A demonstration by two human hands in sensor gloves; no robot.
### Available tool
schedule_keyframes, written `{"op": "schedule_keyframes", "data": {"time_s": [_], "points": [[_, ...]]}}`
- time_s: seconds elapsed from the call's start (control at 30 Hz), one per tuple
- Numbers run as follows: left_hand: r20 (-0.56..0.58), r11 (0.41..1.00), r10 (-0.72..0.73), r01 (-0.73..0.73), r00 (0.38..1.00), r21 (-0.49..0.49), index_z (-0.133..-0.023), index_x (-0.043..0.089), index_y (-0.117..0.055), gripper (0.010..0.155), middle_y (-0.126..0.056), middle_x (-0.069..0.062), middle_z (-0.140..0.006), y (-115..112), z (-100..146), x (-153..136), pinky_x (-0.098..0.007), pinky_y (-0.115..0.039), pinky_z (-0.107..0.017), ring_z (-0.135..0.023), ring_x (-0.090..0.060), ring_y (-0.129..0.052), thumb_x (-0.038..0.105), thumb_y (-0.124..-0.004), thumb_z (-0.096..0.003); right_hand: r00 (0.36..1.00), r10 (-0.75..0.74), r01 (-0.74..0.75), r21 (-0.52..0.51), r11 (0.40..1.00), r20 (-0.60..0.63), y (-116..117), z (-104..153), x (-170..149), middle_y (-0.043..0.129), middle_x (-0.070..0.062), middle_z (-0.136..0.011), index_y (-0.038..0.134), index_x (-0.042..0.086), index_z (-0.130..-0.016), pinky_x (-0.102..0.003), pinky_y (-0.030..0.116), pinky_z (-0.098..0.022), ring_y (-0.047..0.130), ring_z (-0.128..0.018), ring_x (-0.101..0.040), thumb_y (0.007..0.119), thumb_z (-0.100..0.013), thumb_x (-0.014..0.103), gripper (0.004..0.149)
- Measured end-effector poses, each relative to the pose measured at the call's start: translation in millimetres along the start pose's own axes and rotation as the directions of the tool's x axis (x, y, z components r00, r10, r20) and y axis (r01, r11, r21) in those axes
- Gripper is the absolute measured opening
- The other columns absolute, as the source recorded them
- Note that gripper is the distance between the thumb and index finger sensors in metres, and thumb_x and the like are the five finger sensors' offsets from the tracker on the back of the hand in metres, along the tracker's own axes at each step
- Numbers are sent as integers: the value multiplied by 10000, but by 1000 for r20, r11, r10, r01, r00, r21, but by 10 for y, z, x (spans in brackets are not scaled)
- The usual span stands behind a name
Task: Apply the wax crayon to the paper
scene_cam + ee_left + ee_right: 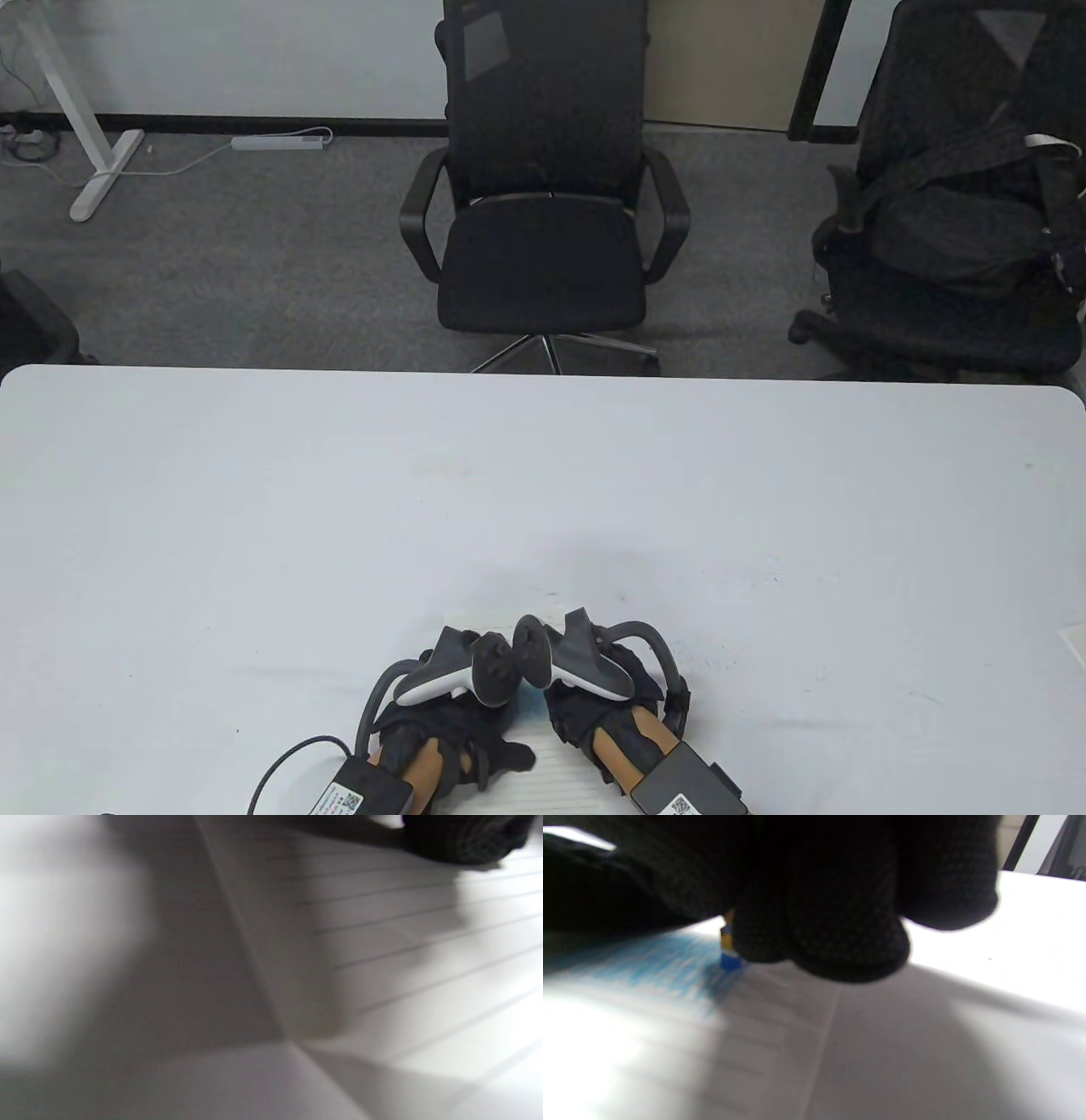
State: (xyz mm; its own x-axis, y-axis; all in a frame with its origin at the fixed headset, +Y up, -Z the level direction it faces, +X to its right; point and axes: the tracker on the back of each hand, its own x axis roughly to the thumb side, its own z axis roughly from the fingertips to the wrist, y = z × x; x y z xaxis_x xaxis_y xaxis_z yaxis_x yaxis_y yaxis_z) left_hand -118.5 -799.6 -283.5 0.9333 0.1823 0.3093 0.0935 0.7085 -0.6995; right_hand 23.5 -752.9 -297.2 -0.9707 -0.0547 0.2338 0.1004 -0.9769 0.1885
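Note:
A sheet of lined white paper [547, 777] lies at the table's near edge, mostly hidden under both hands; its ruled lines show in the left wrist view [403, 942]. My right hand [602, 722] grips a blue wax crayon [729, 957] with a yellow wrapper, its tip touching the paper [755, 1052] at the edge of a blue scribbled patch [657, 967]. A bit of that blue patch shows between the hands in the table view [532, 703]. My left hand [462, 747] rests flat on the paper's left part, a dark fingertip [462, 836] showing at the top of its wrist view.
The white table [543, 509] stretches bare beyond the hands. A black office chair [543, 212] stands behind the far edge, another chair with a bag [950, 221] at the far right. A small object [1073, 645] sits at the table's right edge.

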Motion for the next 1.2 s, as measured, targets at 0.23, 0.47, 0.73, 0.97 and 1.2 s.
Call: {"op": "schedule_keyframes", "data": {"time_s": [0.23,0.47,0.73,0.97,1.2], "points": [[0,1000,0,0,1000,0,-1048,371,16,1060,124,70,-1065,1,-1,2,-626,-107,-735,-1053,-257,76,783,-698,-381,1000,5,-6,34,999,30,-5,-8,10,997,-42,-568,885,258,-765,-399,900,-382,1022,-345,-164,828,-377,386,412],[0,1000,0,0,1000,0,-1048,371,16,1062,124,70,-1065,2,-1,1,-626,-108,-735,-1053,-258,75,784,-698,-381,1000,11,-10,-33,999,22,6,-13,40,998,-42,-562,887,257,-760,-395,907,-373,1024,-336,-161,827,-374,385,411],[0,1000,0,0,1000,0,-1048,371,18,1062,124,69,-1064,1,-1,1,-626,-106,-735,-1053,-259,77,783,-699,-381,1000,6,-6,-4,1000,7,8,-22,22,998,-38,-565,882,257,-767,-391,909,-375,1025,-338,-157,826,-379,387,413],[-1,1000,0,0,1000,0,-1048,373,18,1061,124,70,-1065,1,0,2,-625,-106,-735,-1053,-257,77,784,-697,-381,1000,5,-5,47,999,1,-14,-44,10,996,-46,-562,887,251,-762,-399,903,-380,1021,-339,-163,826,-378,383,410],[0,1000,1,-1,1000,0,-1048,371,18,1061,124,70,-1064,0,-1,0,-627,-105,-734,-1052,-257,78,783,-698,-382,1000,-18,17,-60,998,-16,13,-46,0,1000,-46,-556,891,251,-759,-395,907,-368,1024,-329,-162,827,-374,386,413]]}}
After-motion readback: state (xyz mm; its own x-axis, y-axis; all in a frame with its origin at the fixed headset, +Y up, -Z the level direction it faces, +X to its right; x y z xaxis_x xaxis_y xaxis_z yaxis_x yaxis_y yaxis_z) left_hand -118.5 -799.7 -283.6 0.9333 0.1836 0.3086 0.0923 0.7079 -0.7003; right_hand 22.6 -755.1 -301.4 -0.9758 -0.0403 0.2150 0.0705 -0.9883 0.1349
